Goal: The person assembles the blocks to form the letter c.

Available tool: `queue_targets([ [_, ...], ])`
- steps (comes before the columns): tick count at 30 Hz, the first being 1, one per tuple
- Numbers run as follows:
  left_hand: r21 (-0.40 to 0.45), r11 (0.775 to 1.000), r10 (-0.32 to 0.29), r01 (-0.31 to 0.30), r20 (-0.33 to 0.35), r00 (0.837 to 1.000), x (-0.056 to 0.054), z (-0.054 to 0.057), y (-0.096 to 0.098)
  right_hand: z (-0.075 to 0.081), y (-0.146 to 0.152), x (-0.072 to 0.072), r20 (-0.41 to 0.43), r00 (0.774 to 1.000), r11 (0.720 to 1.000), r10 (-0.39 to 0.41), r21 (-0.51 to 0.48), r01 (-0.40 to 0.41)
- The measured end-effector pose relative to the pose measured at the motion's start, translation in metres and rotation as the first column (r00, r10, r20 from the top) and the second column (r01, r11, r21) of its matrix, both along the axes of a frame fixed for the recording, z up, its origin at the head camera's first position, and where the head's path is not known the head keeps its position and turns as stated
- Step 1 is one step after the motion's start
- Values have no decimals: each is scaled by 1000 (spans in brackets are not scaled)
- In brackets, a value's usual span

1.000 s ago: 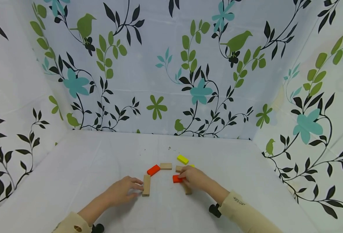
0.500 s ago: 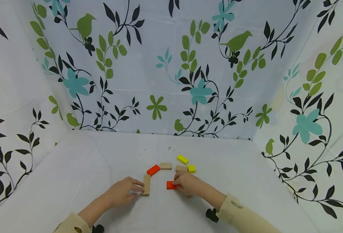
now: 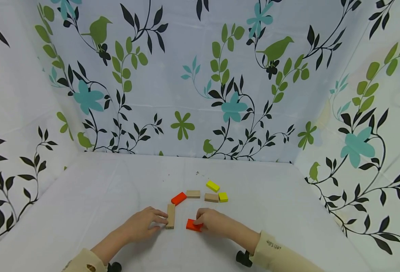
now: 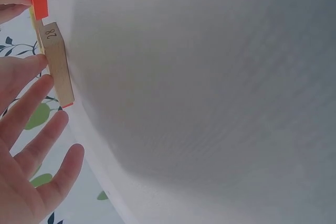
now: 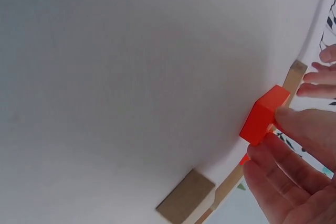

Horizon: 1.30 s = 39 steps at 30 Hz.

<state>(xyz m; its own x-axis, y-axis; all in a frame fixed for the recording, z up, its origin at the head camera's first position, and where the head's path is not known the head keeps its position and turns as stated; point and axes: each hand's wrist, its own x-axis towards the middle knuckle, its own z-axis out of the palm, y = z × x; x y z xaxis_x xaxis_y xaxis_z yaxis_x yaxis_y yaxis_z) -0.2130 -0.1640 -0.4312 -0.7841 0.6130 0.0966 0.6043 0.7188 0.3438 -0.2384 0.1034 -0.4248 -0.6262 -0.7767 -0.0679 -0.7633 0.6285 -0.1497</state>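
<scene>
My right hand (image 3: 213, 221) pinches a red wooden block (image 3: 193, 225) between thumb and fingers, in the middle of the white table. The right wrist view shows this red block (image 5: 265, 114) tilted in the fingertips. On the left, my left hand (image 3: 143, 223) touches the side of a long plain wooden block (image 3: 170, 216) with thumb and index fingertips. Its other fingers are spread and relaxed. In the left wrist view the plain block (image 4: 58, 64) shows a handwritten number on its end.
Beyond the hands, a second red block (image 3: 179, 198), plain blocks (image 3: 193, 194) and yellow blocks (image 3: 213, 186) form a loose arc. Another plain block (image 5: 186, 198) lies near the right hand, hidden under it in the head view. A patterned cloth (image 3: 186, 75) stands behind.
My right hand has carried the red block left and toward the near side, away from the plain and yellow blocks at the right. The left hand stays at its block.
</scene>
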Motion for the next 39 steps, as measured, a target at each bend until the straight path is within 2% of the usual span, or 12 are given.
queue_targets([
  [5, -5, 1000, 6, -6, 6, 1000, -1, -1, -1, 3, -6, 8, 47, 999, 1000, -11, -3, 11],
  [12, -16, 1000, 2, -2, 9, 1000, -1, -1, 0, 2, -16, 17, 68, 996, 998, 49, -48, -46],
  [18, -6, 1000, 2, -2, 9, 1000, -1, -1, -1, -1, -28, 26, 94, 994, 997, 52, -70, -46],
  [25, 10, 1000, -17, 17, -15, 1000, 0, -3, -3, -2, -40, 31, 61, 998, 996, 34, -85, -29],
  [34, 6, 1000, -2, 1, 28, 1000, 0, 1, -2, -3, -49, 29, 23, 998, 992, 50, -114, -47],
  [39, 15, 1000, 2, -3, 46, 999, 0, 1, -2, -4, -53, 29, 15, 999, 994, 33, -104, -31],
])
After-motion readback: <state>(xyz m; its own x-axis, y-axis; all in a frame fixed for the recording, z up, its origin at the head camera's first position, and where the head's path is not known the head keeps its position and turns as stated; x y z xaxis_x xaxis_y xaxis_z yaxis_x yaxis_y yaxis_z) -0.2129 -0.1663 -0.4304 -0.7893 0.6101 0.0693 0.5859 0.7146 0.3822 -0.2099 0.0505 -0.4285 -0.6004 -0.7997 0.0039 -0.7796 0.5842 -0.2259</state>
